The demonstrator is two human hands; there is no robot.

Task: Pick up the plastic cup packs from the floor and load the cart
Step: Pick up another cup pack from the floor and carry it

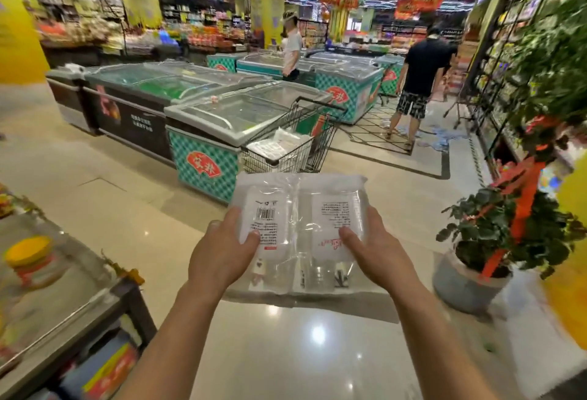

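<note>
Cup packs (300, 228) were gripped at both sides: my left hand (219, 253) and right hand (373, 250) curled round them, cart (286, 142) ahead.

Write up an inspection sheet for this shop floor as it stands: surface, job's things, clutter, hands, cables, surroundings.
Surface: glossy pale floor, reflecting ceiling lights.
Job's things: cup packs held up in front of the body; wire cart ahead beside a chest freezer, white packs already in it.
Clutter: bluish litter and a wire grid panel lying on the floor further along.
Hands: left hand and right hand each grip a side of the cup packs, thumbs on top.
Cables: nothing seen.
Surroundings: potted plant to the right; person in a dark shirt and person in a white top among the freezers.
</note>
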